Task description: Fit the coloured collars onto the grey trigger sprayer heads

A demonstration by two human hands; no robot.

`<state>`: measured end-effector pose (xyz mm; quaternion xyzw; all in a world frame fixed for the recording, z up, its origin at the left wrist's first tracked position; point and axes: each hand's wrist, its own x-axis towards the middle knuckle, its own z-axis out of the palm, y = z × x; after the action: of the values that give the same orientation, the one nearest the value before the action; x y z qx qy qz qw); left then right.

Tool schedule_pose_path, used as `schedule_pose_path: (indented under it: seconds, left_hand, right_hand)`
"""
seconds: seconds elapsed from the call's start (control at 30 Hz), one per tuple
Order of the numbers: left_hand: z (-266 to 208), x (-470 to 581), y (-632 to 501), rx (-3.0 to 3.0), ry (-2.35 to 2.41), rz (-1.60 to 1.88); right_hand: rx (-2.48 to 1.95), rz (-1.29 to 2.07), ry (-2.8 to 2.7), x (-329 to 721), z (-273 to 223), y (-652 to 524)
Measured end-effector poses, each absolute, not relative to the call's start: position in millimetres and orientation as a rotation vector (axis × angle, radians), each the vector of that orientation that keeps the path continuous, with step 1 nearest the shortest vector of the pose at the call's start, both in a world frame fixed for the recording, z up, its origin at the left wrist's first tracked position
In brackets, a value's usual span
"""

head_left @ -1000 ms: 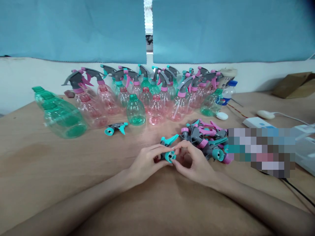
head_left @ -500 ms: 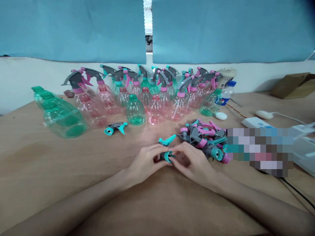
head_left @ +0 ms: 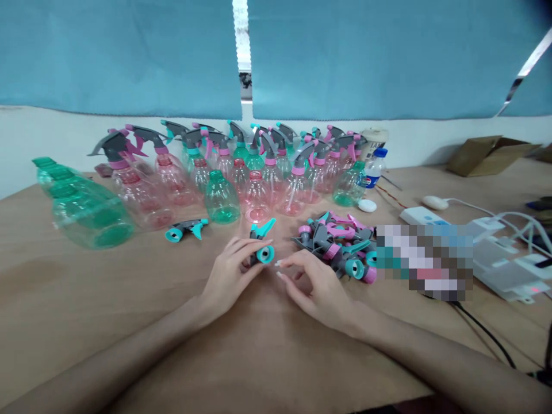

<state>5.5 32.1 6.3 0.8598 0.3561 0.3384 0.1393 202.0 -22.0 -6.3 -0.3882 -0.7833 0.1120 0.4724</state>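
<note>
Plainly, left hand (head_left: 228,273) pinching spray head (head_left: 264,255), right hand (head_left: 324,292) unclenched, Pepsi-logo bottle (head_left: 374,169) beyond

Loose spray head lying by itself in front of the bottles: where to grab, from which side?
I'd pinch the loose spray head around its grey body, from above and the near side. The body lies between the turquoise collar at left and the trigger at right, which may flex; a pink bottle stands behind.
</note>
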Motion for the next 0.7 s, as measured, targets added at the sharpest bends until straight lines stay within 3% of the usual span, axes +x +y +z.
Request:
schedule_pose_path:
  seconds: [0.33, 0.57, 0.7]
  left_hand:
    - [27.4, 73.8, 61.7, 2.690, 0.709, 0.971]
    - [29.8, 111.7, 82.1, 2.920, 0.504, 0.607]
    - [18.0, 90.7, 81.8, 2.901, 0.560, 0.595]
  right_hand:
    - [-0.518, 0.150, -1.990, 194.8, 4.7, -35.2]
    - [-0.537, 0.115, -1.982, 195.5, 3.9, -30.3]
    - [-0.663, 0.107, -1.994, 197.2, 3.3, -26.6]
